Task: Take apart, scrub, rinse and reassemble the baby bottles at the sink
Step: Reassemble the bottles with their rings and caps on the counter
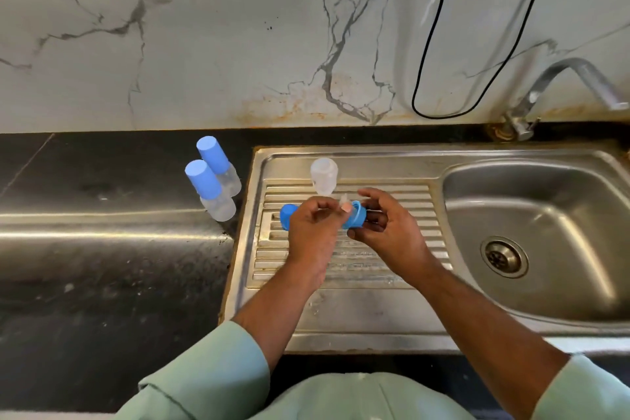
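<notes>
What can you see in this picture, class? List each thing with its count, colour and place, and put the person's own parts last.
capped bottles: 2, clear with blue caps, standing on the black counter left of the drainboard
open bottle: 1, clear, uncapped, at the back of the drainboard
blue cap: 1, blue, on the drainboard behind the left hand
blue ring: 1, blue, held between the hands
teat: 1, clear, at the ring, pinched by the left fingers
sink: 1, steel, right, drain in the basin
tap: 1, steel, back right
cable: 1, black, on the marble wall
left hand: 1, over the drainboard
right hand: 1, grips the ring
</notes>
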Demonstrator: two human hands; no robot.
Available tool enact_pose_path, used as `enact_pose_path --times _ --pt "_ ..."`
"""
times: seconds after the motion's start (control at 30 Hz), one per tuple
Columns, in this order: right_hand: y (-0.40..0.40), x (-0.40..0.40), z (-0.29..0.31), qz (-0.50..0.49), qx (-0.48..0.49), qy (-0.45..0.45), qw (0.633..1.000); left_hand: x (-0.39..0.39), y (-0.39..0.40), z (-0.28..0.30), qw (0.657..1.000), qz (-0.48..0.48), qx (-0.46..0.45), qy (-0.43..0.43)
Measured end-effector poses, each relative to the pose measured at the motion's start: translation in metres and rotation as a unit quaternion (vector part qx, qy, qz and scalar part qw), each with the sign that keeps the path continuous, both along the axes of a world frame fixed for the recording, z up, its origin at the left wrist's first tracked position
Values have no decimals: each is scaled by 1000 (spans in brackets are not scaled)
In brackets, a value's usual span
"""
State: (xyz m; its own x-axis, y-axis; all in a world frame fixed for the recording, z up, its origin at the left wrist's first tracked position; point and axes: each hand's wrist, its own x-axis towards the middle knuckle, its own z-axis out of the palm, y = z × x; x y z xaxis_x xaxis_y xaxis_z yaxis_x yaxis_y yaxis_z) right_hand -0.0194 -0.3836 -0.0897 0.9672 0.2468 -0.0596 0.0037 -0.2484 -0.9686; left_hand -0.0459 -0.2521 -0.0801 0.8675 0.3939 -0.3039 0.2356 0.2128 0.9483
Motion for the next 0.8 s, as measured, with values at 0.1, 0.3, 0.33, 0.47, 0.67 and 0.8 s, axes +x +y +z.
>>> enact_pose_path --times 0.1,0.3,0.33,0.47,0.67,0.8 --pt "6 -2 0 -16 46 6 999 -5 7 -1 988 -84 125 -35" --pt "8 -2 -5 -9 -36 -34 999 -3 24 6 911 -169 374 -34" --pt "9 -3 -5 -3 -42 -39 998 -3 24 7 890 -178 419 -39" --pt "15 -4 -3 1 -54 -44 998 -5 19 5 861 -226 455 -21" --pt "10 -6 -5 57 120 60 989 -8 28 2 867 -165 464 -80" --pt "12 -3 -5 90 143 83 982 -9 28 4 982 -52 179 4"
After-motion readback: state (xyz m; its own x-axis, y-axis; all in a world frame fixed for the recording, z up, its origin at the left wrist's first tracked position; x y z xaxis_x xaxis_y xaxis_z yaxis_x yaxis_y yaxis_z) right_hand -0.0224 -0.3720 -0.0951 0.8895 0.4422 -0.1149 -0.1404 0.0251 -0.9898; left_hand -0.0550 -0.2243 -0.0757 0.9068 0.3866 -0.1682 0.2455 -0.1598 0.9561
